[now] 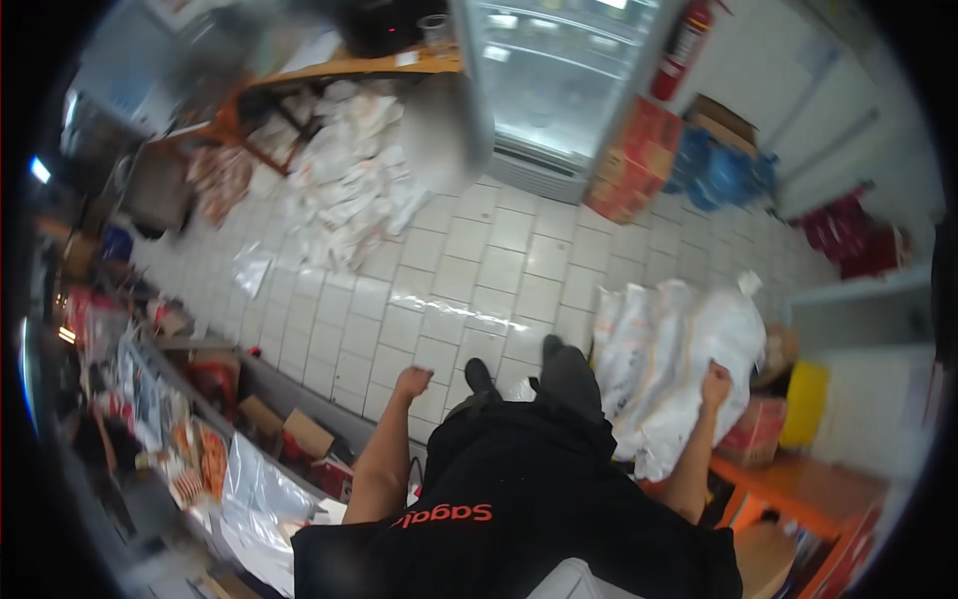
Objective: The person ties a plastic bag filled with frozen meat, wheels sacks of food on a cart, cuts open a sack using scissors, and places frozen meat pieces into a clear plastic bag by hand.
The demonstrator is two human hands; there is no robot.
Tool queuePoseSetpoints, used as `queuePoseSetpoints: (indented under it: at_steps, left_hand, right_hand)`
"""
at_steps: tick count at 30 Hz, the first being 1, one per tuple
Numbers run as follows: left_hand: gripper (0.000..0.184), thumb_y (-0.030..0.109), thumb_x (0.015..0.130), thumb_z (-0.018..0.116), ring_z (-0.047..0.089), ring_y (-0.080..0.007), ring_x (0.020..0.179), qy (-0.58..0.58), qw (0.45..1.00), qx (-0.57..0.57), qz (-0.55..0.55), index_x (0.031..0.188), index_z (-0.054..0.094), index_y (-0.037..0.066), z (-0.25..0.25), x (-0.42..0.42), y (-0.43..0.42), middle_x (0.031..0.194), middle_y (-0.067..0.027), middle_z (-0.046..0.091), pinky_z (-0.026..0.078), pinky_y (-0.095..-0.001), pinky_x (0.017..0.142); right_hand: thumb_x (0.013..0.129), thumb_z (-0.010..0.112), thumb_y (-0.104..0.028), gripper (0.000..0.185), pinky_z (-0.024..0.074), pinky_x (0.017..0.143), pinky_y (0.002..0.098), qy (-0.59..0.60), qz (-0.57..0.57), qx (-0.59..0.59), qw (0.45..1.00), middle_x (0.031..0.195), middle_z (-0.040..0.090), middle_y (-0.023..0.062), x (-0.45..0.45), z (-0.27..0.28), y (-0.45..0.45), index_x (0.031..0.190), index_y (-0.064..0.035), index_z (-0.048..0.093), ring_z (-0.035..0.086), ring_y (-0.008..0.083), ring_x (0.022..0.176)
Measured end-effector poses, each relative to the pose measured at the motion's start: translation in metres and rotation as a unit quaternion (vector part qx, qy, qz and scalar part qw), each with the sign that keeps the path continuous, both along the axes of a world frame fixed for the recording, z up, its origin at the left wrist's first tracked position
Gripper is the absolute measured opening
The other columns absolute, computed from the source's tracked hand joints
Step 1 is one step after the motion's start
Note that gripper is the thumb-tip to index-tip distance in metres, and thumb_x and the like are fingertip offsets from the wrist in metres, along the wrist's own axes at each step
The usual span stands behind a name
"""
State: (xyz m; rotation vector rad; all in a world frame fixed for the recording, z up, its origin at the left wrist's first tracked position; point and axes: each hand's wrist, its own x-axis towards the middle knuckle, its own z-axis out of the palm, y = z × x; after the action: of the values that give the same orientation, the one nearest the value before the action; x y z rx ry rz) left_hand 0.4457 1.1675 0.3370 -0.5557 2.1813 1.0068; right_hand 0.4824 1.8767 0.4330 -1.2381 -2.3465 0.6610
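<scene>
Big white plastic sacks, bulging & packed side by side [649, 349], on floor to person's R, nr the legs. R hand [716, 384] = over the outer sack's near part, fingers curled; can't tell if gripping it or just in front. L hand [414, 381] = loosely clenched on itself, held out over floor, well apart from sacks.

Just beyond sacks, R side: red printed cardboard carton [753, 431] + bright yellow soft-looking item [805, 403], next to orange flat-topped table [818, 484]. Person wears black T-shirt w/ red lettering [499, 459], dark shoes [480, 375], standing on pale rectangular floor tiles [449, 270].

Further out, ahead L: loose heap of crumpled white bags [344, 180], partly under brown wood-edged table [359, 68]; flat clear plastic sheet [252, 268] nr it. Ahead: tall glass-door fridge w/ lit shelves [544, 175]. R of it: red-&-yellow cardboard box [635, 160], blue translucent plastic bundle [718, 172], red cylindrical fire extinguisher [687, 45] above. Far L: long grey-sided counter [344, 411], cluttered w/ mixed stuff.
</scene>
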Motion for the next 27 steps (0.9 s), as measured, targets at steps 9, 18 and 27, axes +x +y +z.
queuePoseSetpoints:
  at_steps: [9, 18, 27]
  left_hand:
    - [0.030, 0.028, 0.085, 0.062, 0.063, -0.0151, 0.076, 0.119, 0.918, 0.085, 0.367, 0.099, 0.064, 0.002, 0.104, -0.081, 0.084, 0.085, -0.0088, 0.065, 0.049, -0.0270, 0.063]
    - [0.020, 0.012, 0.087, 0.050, 0.061, -0.0266, 0.090, 0.237, 0.913, -0.305, 0.133, 0.097, 0.065, 0.004, 0.233, -0.026, 0.073, 0.097, -0.0131, 0.064, 0.048, -0.0361, 0.073]
    - [0.013, 0.010, 0.088, 0.045, 0.053, -0.0300, 0.081, 0.752, 0.344, -0.480, -0.293, 0.091, 0.054, 0.001, 0.677, -0.118, 0.285, 0.089, -0.0151, 0.055, 0.043, -0.0415, 0.070]
  right_hand:
    - [0.079, 0.059, -0.058, 0.075, 0.0436, 0.094, 0.0435, -0.299, 0.006, 0.024, 0.954, 0.108, 0.062, 0.0297, -0.192, 0.007, 0.183, 0.106, 0.0122, 0.061, 0.057, 0.0425, 0.107]
    - [0.076, 0.064, -0.045, 0.072, 0.0423, 0.098, 0.0393, -0.475, 0.041, -0.138, 0.868, 0.124, 0.056, 0.0211, -0.276, -0.101, 0.262, 0.122, 0.0081, 0.049, 0.055, 0.0337, 0.114]
    - [0.076, 0.064, -0.033, 0.058, 0.0479, 0.093, 0.0404, -0.560, 0.056, -0.047, 0.826, 0.121, 0.056, 0.0176, -0.277, -0.067, 0.237, 0.119, 0.0046, 0.050, 0.058, 0.0291, 0.110]
